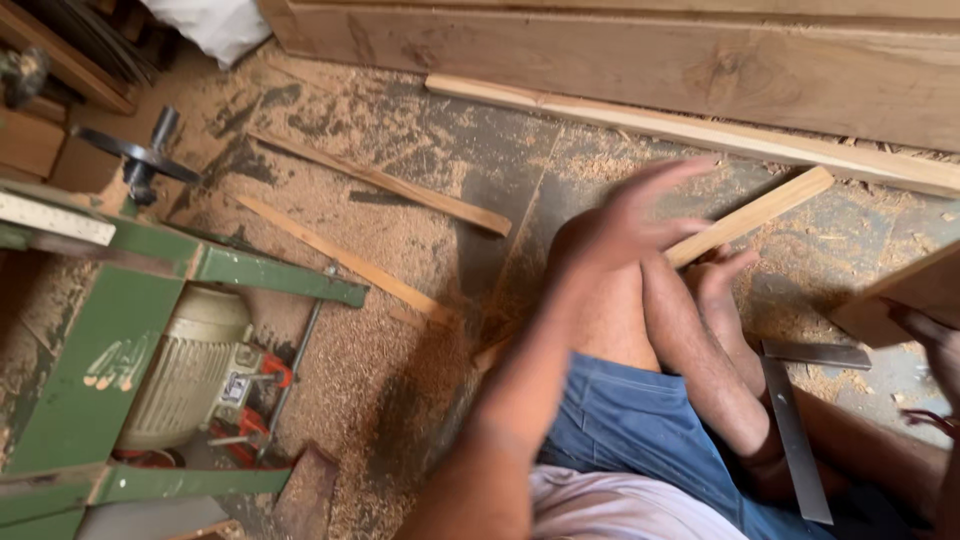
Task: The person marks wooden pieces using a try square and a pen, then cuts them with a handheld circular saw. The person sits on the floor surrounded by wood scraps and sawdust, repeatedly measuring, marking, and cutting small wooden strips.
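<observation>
Two hands at work over sawdust-strewn floor. Left hand (625,215), centre frame, blurred, fingers spread open, touched near end of wooden strip (755,213) but gripped nothing. Right hand (930,345), right edge, steadied wooden block (905,295); grip unclear. Steel square (795,425) lay beside leg, lower right. Step judged: picking up strip. Next move called for closing fingers firmly round strip.

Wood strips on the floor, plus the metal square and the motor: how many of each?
Wood strips: 4
Metal square: 1
Motor: 1
Total: 6
</observation>
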